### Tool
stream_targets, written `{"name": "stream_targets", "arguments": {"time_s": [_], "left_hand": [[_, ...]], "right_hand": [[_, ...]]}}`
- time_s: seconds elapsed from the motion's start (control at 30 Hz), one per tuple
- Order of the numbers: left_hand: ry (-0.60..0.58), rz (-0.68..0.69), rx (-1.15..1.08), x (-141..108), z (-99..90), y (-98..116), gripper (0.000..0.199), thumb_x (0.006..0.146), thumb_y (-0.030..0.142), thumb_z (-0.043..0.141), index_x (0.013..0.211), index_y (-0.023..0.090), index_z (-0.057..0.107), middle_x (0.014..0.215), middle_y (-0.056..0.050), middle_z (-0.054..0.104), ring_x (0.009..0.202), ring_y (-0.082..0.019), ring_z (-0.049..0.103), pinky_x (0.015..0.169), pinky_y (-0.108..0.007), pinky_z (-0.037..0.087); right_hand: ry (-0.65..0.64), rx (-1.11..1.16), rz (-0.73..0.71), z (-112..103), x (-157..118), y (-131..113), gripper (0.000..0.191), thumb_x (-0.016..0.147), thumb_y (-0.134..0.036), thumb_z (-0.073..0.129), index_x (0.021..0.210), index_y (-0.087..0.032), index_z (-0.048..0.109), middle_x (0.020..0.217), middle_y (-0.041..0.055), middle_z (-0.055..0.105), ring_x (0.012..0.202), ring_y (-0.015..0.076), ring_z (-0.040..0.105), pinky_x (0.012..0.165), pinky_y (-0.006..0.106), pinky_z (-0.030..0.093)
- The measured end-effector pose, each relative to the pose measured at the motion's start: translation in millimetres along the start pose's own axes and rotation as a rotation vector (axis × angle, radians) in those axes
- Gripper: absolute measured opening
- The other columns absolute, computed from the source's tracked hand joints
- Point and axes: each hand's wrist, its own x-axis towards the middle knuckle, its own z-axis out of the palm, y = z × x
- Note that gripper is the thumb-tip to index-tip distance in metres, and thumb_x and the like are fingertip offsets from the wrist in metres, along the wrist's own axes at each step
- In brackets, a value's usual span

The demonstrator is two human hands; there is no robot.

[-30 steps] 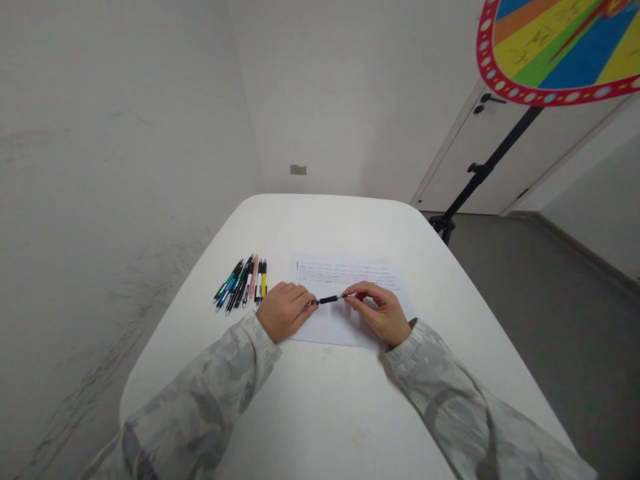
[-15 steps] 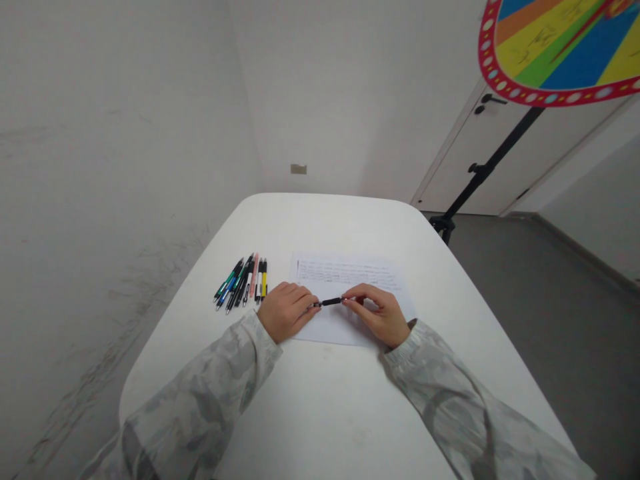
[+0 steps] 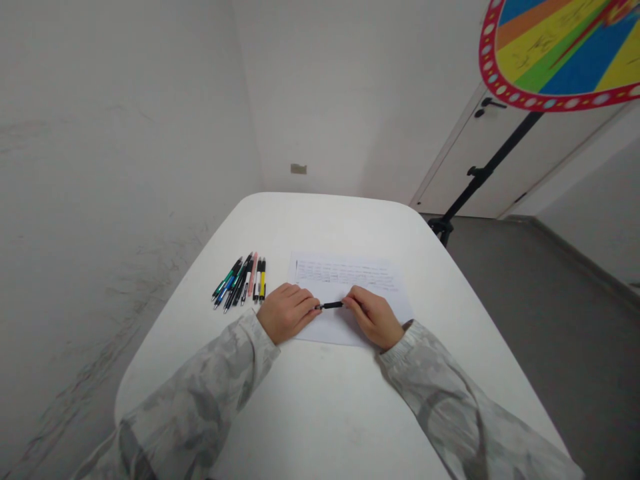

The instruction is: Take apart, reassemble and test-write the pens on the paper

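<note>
A black pen (image 3: 333, 305) is held nearly level between my two hands, above the lower part of a sheet of paper (image 3: 345, 272) with rows of writing. My left hand (image 3: 289, 312) pinches the pen's left end. On the right end, the fingers of my right hand (image 3: 374, 317) are closed. Left of my left hand, several pens (image 3: 235, 283) lie side by side on the white table, among them a pink pen (image 3: 253, 273) and a yellow and black one (image 3: 263, 280).
The white table (image 3: 320, 220) has rounded corners and stands near the walls. Beyond its right side, a colourful wheel (image 3: 555, 53) rests on a black stand (image 3: 500, 157) before a door (image 3: 463, 160). A small wall plate (image 3: 299, 169) is behind the table.
The fingers of my right hand have curled in more tightly at the pen's right end. My left hand has barely moved. The camera view has shifted slightly.
</note>
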Motion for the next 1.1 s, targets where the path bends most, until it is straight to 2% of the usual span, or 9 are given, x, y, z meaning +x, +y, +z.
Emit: {"name": "stream_targets", "arguments": {"time_s": [0.13, 0.3, 0.43, 0.53, 0.63, 0.7, 0.87, 1.03, 1.1], "left_hand": [[0.027, 0.023, -0.004, 2, -1.2, 1, 0.023, 0.111, 0.031, 0.054, 0.103, 0.018, 0.07, 0.09, -0.005, 0.075, 0.082, -0.019, 0.065, 0.075, -0.037, 0.048], [0.036, 0.02, -0.004, 2, -1.5, 0, 0.022, 0.111, 0.032, 0.054, 0.103, 0.018, 0.07, 0.09, -0.005, 0.075, 0.082, -0.019, 0.066, 0.076, -0.037, 0.048], [0.039, 0.022, -0.006, 1, -1.5, 1, 0.02, 0.111, 0.031, 0.055, 0.104, 0.019, 0.07, 0.092, -0.005, 0.076, 0.083, -0.019, 0.066, 0.076, -0.037, 0.048], [0.033, 0.022, -0.011, 0, -1.6, 1, 0.019, 0.11, 0.031, 0.056, 0.105, 0.019, 0.07, 0.093, -0.005, 0.076, 0.084, -0.019, 0.067, 0.077, -0.037, 0.048], [0.024, 0.013, -0.012, 0, -1.3, 1, 0.02, 0.111, 0.032, 0.055, 0.104, 0.019, 0.07, 0.093, -0.005, 0.076, 0.084, -0.019, 0.067, 0.078, -0.036, 0.048], [0.027, 0.014, -0.012, 0, -0.7, 1, 0.02, 0.111, 0.032, 0.055, 0.104, 0.019, 0.07, 0.093, -0.005, 0.076, 0.083, -0.018, 0.067, 0.078, -0.036, 0.048], [0.059, 0.039, -0.019, 0, -0.1, 1, 0.019, 0.11, 0.031, 0.057, 0.103, 0.019, 0.07, 0.091, -0.004, 0.076, 0.082, -0.018, 0.066, 0.077, -0.035, 0.048], [0.053, 0.036, -0.025, 1, -1.4, 2, 0.02, 0.11, 0.032, 0.056, 0.103, 0.018, 0.069, 0.091, -0.004, 0.076, 0.082, -0.018, 0.066, 0.077, -0.035, 0.048], [0.041, 0.035, -0.022, 1, -1.2, 2, 0.021, 0.111, 0.032, 0.056, 0.104, 0.019, 0.07, 0.091, -0.005, 0.076, 0.082, -0.018, 0.067, 0.077, -0.035, 0.048]], "right_hand": [[-0.036, -0.021, -0.029, -2, -1, -4, 0.043, 0.111, -0.045, 0.041, 0.076, -0.025, 0.055, 0.069, 0.0012, 0.059, 0.064, 0.0179, 0.054, 0.066, 0.032, 0.04], [-0.078, 0.015, -0.061, -6, -2, -13, 0.035, 0.109, -0.047, 0.042, 0.083, -0.026, 0.053, 0.073, 0.0012, 0.057, 0.067, 0.0195, 0.053, 0.067, 0.033, 0.04], [-0.099, 0.001, -0.077, -3, 0, -8, 0.046, 0.111, -0.047, 0.036, 0.071, -0.026, 0.045, 0.066, 0.001, 0.051, 0.063, 0.0189, 0.049, 0.064, 0.033, 0.036], [-0.09, -0.011, -0.077, -2, 0, -5, 0.051, 0.111, -0.048, 0.037, 0.066, -0.025, 0.046, 0.06, 0.0014, 0.05, 0.061, 0.0189, 0.047, 0.063, 0.034, 0.035], [-0.081, 0.014, -0.07, -4, -1, -8, 0.042, 0.11, -0.047, 0.04, 0.077, -0.025, 0.053, 0.068, 0.001, 0.055, 0.064, 0.0186, 0.049, 0.065, 0.033, 0.038], [-0.086, 0.027, -0.077, -5, -2, -9, 0.035, 0.11, -0.046, 0.04, 0.084, -0.025, 0.051, 0.072, 0.0003, 0.054, 0.065, 0.0183, 0.05, 0.066, 0.033, 0.039], [-0.108, -0.034, -0.112, -2, 0, -5, 0.045, 0.112, -0.044, 0.035, 0.072, -0.025, 0.04, 0.063, -0.0008, 0.046, 0.061, 0.0175, 0.045, 0.063, 0.033, 0.034], [-0.122, 0.007, -0.093, -4, -2, -8, 0.03, 0.11, -0.04, 0.04, 0.086, -0.025, 0.048, 0.071, -0.0014, 0.052, 0.063, 0.0173, 0.048, 0.064, 0.032, 0.037], [-0.129, 0.007, -0.1, -4, -2, -9, 0.03, 0.111, -0.038, 0.038, 0.085, -0.025, 0.046, 0.071, -0.0013, 0.051, 0.063, 0.0173, 0.048, 0.064, 0.032, 0.037]]}}
